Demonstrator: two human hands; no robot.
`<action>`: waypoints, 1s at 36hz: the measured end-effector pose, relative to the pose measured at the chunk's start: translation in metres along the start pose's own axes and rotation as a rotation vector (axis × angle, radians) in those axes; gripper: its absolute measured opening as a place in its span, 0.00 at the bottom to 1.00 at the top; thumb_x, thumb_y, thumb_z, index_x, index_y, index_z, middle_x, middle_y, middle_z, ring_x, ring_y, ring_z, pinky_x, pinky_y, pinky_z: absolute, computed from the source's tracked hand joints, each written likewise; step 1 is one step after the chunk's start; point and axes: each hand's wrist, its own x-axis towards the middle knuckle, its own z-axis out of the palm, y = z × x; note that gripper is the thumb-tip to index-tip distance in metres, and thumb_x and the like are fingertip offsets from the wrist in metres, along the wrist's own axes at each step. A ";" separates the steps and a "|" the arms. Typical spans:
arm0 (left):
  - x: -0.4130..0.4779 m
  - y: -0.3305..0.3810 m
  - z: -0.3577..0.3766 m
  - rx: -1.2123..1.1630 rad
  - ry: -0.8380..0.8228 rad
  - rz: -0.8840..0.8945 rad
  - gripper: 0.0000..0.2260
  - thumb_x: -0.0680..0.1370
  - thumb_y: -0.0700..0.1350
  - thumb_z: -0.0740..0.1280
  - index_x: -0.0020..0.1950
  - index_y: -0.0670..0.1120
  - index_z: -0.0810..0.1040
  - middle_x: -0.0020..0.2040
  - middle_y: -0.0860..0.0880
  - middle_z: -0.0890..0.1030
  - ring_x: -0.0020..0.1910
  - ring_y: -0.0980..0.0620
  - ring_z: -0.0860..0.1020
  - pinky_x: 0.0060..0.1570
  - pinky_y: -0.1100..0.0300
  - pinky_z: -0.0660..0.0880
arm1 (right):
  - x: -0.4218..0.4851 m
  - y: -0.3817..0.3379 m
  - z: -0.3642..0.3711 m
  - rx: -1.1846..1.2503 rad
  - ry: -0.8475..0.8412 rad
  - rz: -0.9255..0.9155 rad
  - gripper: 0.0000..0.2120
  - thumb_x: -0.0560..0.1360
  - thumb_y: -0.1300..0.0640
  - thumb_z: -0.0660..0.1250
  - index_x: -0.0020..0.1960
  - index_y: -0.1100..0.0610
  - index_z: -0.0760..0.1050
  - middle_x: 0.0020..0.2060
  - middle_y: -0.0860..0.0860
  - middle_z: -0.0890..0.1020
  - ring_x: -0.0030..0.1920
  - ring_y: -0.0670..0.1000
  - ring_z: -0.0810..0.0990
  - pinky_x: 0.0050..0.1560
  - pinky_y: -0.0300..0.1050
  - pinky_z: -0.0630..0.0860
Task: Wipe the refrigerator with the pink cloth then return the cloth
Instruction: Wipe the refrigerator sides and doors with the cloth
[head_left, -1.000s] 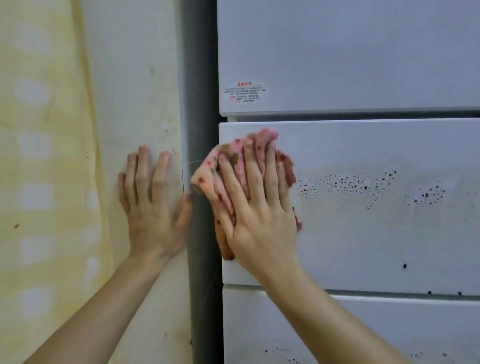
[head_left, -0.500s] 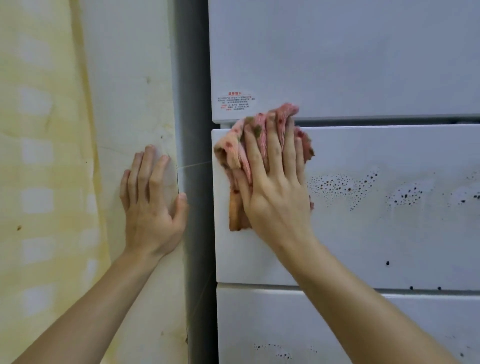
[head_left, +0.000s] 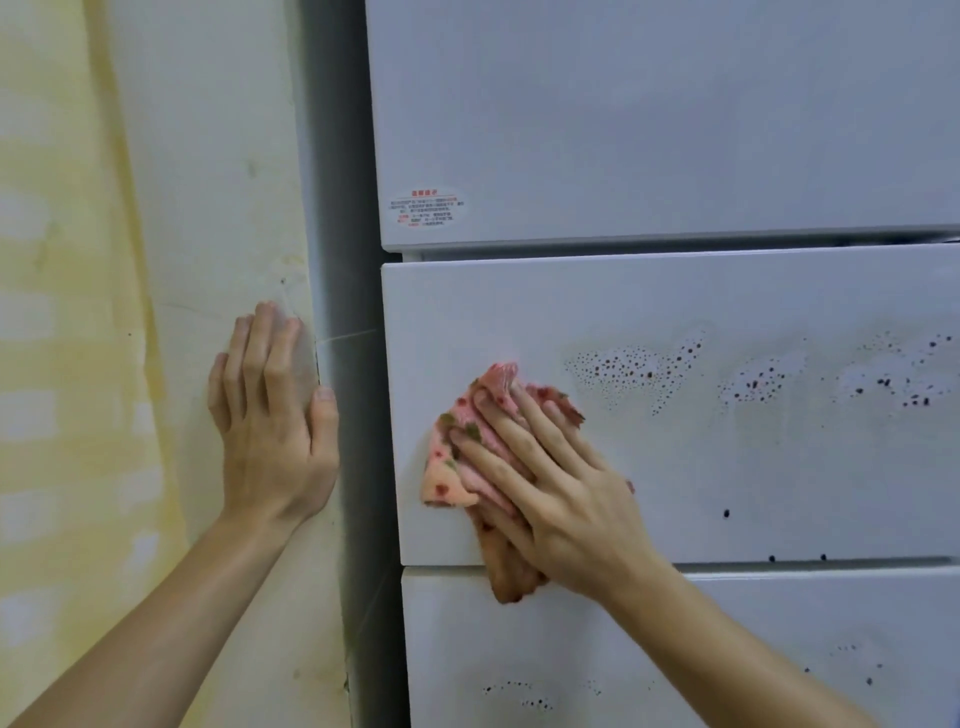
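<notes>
Pressing the pink spotted cloth (head_left: 448, 480) on the white refrigerator (head_left: 675, 130) mid-frame, the right hand (head_left: 566, 504) has straight fingers. The left hand (head_left: 270, 431) lies flat, holding nothing, on the pale wall (head_left: 208, 208), left.

Your cloth (head_left: 449, 480): pink with small red and green spots. Refrigerator (head_left: 675, 130) you face: white, dotted with dark specks (head_left: 639, 369). Its sticker (head_left: 427, 207): white, red writing. Wall (head_left: 57, 312) beside you: yellow, pale squares.

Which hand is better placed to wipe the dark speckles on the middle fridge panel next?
Right hand: it presses the pink cloth on that panel, lower-left of the speckles. The left hand rests flat on the wall, holding nothing.
</notes>
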 end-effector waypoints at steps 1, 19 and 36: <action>0.000 0.001 0.001 -0.002 0.002 -0.002 0.29 0.82 0.45 0.57 0.83 0.41 0.58 0.85 0.44 0.56 0.85 0.44 0.51 0.82 0.41 0.48 | 0.006 0.005 -0.001 -0.010 0.025 0.035 0.24 0.87 0.49 0.59 0.81 0.54 0.66 0.81 0.57 0.64 0.83 0.59 0.58 0.83 0.58 0.57; -0.019 0.086 0.031 -0.069 -0.070 0.301 0.24 0.86 0.53 0.50 0.80 0.46 0.64 0.83 0.41 0.61 0.84 0.43 0.55 0.81 0.44 0.51 | -0.042 -0.006 0.006 -0.085 0.049 0.250 0.27 0.87 0.43 0.57 0.83 0.53 0.61 0.82 0.59 0.60 0.83 0.64 0.58 0.83 0.59 0.55; -0.009 0.109 0.038 0.024 0.082 0.204 0.20 0.80 0.48 0.63 0.71 0.45 0.70 0.74 0.42 0.66 0.76 0.40 0.64 0.73 0.46 0.58 | 0.051 0.023 -0.008 -0.035 0.255 0.564 0.29 0.86 0.47 0.57 0.82 0.61 0.61 0.81 0.66 0.58 0.83 0.69 0.53 0.83 0.64 0.52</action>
